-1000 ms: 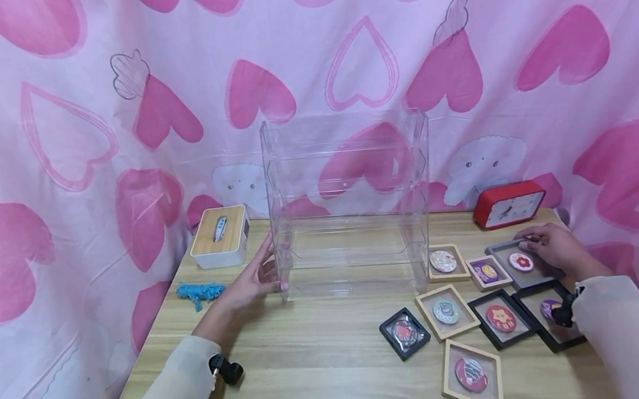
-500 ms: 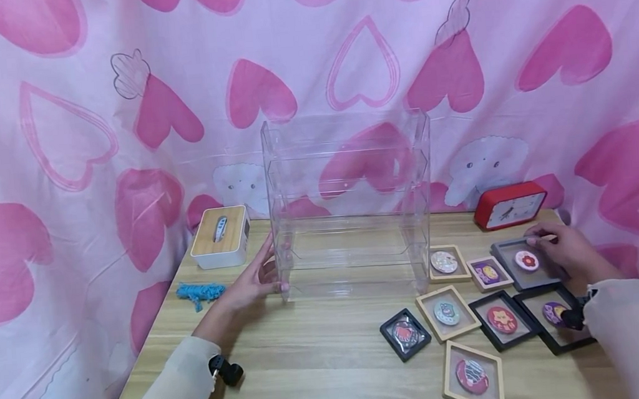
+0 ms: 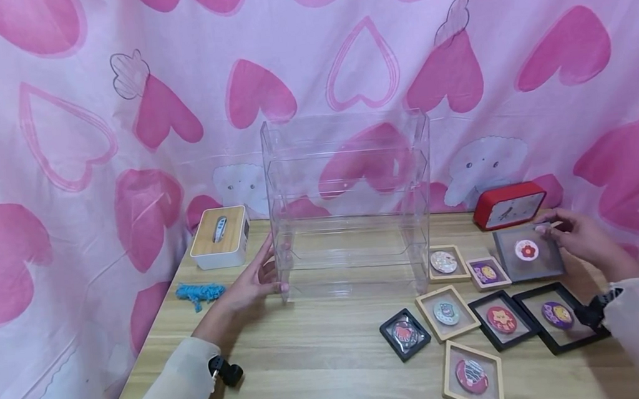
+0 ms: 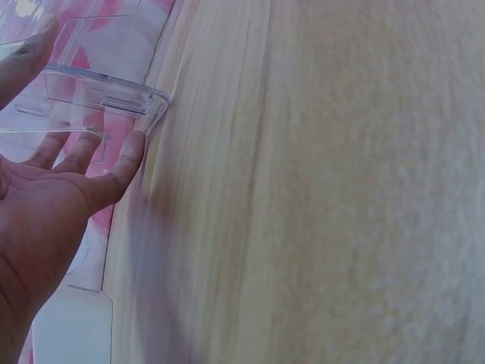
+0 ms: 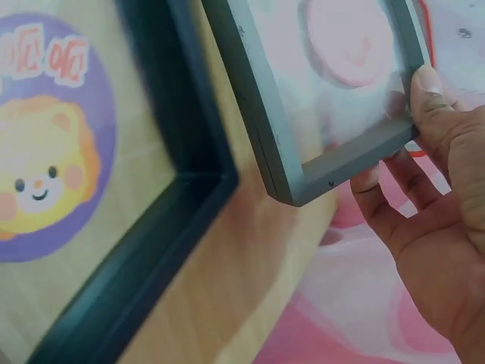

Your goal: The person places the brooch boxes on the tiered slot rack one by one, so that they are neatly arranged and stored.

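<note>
A clear acrylic tiered display rack (image 3: 353,272) stands upright at the middle of the table. My left hand (image 3: 255,280) rests against its left side, fingers spread and mostly straight; its fingertips are at the clear panel (image 4: 98,87) in the left wrist view. At the right, my right hand (image 3: 584,241) pinches the upper right edge of a grey floating display frame (image 3: 550,264), thumb on the front and fingers behind. In that frame's film sits a round white badge with a red flower (image 3: 526,250). The frame is tilted up, its front facing me.
Several wooden and black frames with round badges lie right of centre, among them a black frame (image 3: 559,348) below the right hand. A red clock (image 3: 481,212) stands behind it. At left are a tissue box (image 3: 219,257) and a blue string bundle (image 3: 200,291).
My right hand has moved right with the grey frame, which has tilted up off the black frame beneath. The left hand and the rack have stayed in place.
</note>
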A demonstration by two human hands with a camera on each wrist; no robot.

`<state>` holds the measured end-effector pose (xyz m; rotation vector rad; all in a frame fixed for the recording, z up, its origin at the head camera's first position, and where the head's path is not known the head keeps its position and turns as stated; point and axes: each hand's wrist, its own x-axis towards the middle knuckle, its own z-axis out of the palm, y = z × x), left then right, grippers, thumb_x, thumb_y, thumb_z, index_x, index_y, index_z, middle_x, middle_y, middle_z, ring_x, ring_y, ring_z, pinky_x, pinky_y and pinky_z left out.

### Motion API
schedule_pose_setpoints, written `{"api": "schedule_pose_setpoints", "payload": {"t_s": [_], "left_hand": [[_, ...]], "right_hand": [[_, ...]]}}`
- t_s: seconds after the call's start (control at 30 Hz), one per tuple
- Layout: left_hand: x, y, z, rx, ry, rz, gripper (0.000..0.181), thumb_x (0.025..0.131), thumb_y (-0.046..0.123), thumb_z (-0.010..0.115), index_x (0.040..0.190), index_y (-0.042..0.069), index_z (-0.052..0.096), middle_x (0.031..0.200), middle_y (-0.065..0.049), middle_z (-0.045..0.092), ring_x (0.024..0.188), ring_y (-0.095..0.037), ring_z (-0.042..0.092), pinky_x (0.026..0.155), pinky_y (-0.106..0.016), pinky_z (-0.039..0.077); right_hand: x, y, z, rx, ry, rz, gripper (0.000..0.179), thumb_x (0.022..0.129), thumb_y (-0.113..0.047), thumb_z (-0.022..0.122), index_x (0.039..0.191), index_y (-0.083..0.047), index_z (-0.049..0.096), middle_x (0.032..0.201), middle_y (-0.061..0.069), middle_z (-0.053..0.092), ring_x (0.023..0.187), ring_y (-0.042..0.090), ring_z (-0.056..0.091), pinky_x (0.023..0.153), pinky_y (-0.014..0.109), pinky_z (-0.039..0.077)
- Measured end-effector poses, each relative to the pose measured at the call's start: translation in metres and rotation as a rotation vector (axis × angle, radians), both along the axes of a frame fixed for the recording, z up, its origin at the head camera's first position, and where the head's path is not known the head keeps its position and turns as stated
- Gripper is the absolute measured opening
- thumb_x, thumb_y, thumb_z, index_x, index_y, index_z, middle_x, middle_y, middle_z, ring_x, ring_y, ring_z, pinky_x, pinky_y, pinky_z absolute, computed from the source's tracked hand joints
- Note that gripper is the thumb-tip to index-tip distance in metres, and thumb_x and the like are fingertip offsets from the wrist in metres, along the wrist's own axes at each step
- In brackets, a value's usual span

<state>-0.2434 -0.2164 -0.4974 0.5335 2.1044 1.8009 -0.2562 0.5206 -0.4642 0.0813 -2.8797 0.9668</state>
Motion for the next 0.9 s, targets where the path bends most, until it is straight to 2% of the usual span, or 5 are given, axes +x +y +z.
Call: {"api": "schedule_pose_setpoints", "payload": {"t_s": [0.23, 0.47, 0.63, 0.77, 0.9], "left_hand": [[-0.001, 0.0, 0.0, -0.019, -0.005, 0.02, 0.124, 0.098, -0.004, 0.078, 0.174, 0.055, -0.002, 0.187, -0.016, 0.011, 0.169, -0.052, 0.022, 0.135, -0.07, 0.022], [0.002, -0.004, -0.001, -0.019, 0.024, 0.004, 0.124, 0.097, -0.001, 0.08, 0.174, 0.055, 0.0, 0.186, -0.015, 0.016, 0.168, -0.052, 0.025, 0.134, -0.072, 0.025], [0.001, -0.005, -0.001, -0.024, 0.035, -0.004, 0.126, 0.096, 0.0, 0.082, 0.174, 0.055, 0.0, 0.186, -0.017, 0.016, 0.167, -0.052, 0.028, 0.134, -0.071, 0.024], [0.0, -0.003, -0.001, -0.015, 0.029, -0.016, 0.126, 0.097, -0.003, 0.08, 0.174, 0.056, -0.001, 0.186, -0.019, 0.014, 0.167, -0.051, 0.026, 0.134, -0.07, 0.025], [-0.001, -0.002, -0.002, -0.024, 0.028, -0.012, 0.124, 0.098, -0.002, 0.078, 0.173, 0.058, 0.0, 0.186, -0.018, 0.014, 0.168, -0.051, 0.024, 0.134, -0.069, 0.027]], "right_hand": [[0.009, -0.018, 0.033, -0.099, 0.021, -0.057, 0.033, 0.111, -0.023, 0.069, 0.134, -0.001, 0.064, 0.093, -0.025, 0.067, 0.084, -0.001, 0.059, 0.067, 0.018, 0.056], [0.013, -0.049, 0.07, -0.079, 0.171, -0.059, 0.029, 0.108, -0.019, 0.074, 0.132, -0.004, 0.069, 0.093, -0.031, 0.062, 0.077, 0.0, 0.059, 0.056, 0.021, 0.051], [0.018, -0.076, 0.104, -0.164, 0.219, -0.089, 0.025, 0.108, -0.017, 0.073, 0.131, -0.008, 0.07, 0.09, -0.032, 0.064, 0.066, 0.0, 0.062, 0.05, 0.021, 0.053], [0.02, -0.097, 0.132, -0.231, 0.291, -0.081, 0.023, 0.105, -0.014, 0.076, 0.128, -0.014, 0.075, 0.089, -0.035, 0.068, 0.068, -0.007, 0.062, 0.052, 0.014, 0.049], [0.023, -0.116, 0.16, -0.301, 0.312, -0.053, 0.029, 0.104, -0.012, 0.078, 0.132, -0.018, 0.077, 0.092, -0.03, 0.073, 0.071, -0.005, 0.062, 0.055, 0.012, 0.046]]}}
